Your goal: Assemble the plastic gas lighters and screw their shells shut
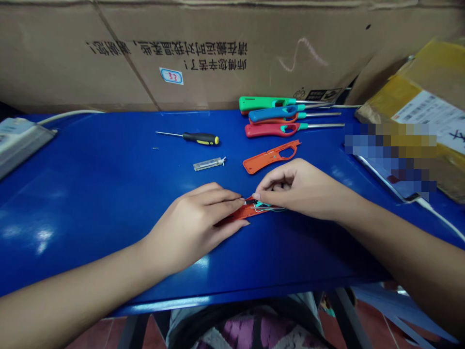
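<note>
One orange plastic half-shell [248,212] lies between the front and back edges of the blue tabletop [90,194], held by the left hand [194,223]; the right hand [303,189] touches a small black part [250,201], pinch unclear. Steady bracing and light fingertips should spare the thin wires [258,210].

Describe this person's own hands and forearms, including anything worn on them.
The left hand and right hand are both ungloved, with no ring visible. The left forearm and right forearm are bare as far as they show: no sleeve, watch or bracelet in view. Any nail polish is too small to tell.
</note>
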`<control>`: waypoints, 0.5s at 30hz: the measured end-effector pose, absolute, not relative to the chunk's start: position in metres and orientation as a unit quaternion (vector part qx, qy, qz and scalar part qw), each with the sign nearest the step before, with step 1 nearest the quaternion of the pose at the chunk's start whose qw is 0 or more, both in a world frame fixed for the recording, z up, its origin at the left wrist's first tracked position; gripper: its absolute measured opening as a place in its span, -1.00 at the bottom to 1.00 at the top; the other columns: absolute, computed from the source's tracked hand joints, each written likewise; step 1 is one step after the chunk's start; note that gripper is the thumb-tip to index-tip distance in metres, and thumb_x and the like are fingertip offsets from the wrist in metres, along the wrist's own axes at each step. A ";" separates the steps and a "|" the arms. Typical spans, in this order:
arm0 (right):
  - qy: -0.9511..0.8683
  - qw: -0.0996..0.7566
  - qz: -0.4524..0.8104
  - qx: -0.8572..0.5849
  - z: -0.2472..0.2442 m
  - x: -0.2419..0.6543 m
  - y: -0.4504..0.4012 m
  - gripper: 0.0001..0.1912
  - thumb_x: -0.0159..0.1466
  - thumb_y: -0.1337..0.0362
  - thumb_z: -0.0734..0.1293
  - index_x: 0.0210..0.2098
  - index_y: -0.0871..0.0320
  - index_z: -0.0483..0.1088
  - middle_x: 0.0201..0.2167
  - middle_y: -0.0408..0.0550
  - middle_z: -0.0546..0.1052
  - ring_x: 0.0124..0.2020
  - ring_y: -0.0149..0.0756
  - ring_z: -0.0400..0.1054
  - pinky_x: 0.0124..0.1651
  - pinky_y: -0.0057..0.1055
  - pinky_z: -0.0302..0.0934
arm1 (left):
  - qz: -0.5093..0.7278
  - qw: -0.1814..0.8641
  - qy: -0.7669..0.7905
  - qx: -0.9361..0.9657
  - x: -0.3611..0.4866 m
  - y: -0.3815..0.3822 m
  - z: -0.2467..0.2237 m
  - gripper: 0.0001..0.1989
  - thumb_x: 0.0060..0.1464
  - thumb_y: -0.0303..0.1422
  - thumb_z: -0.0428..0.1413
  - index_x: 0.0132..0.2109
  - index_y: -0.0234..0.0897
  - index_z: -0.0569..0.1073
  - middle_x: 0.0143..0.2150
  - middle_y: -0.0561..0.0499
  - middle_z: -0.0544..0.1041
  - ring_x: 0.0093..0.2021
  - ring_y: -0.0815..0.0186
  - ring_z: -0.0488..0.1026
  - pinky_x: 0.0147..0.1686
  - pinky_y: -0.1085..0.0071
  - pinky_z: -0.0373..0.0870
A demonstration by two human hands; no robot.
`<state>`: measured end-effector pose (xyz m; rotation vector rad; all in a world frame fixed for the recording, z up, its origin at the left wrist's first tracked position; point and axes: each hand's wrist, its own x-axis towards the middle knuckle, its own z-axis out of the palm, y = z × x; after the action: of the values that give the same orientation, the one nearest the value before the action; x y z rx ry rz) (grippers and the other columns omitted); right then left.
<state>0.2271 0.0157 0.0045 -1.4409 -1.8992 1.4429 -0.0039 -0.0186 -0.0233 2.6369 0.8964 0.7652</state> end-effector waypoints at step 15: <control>-0.759 0.169 0.385 -0.498 -0.001 0.225 0.009 -0.81 0.23 0.23 0.36 -0.45 0.13 0.57 -0.60 -0.21 0.35 -0.54 -0.47 0.15 -0.47 -0.44 0.03 | 0.263 0.131 0.307 0.905 -0.002 -0.019 -0.023 -0.71 0.20 -0.37 0.26 0.02 -0.43 0.53 -0.12 -0.10 0.62 -0.15 0.26 0.53 -0.11 0.33 0.51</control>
<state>0.2249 0.0092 -0.0012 -1.4144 -2.1562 1.0935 -0.0023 -0.0192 -0.0227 2.6292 0.8912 0.7647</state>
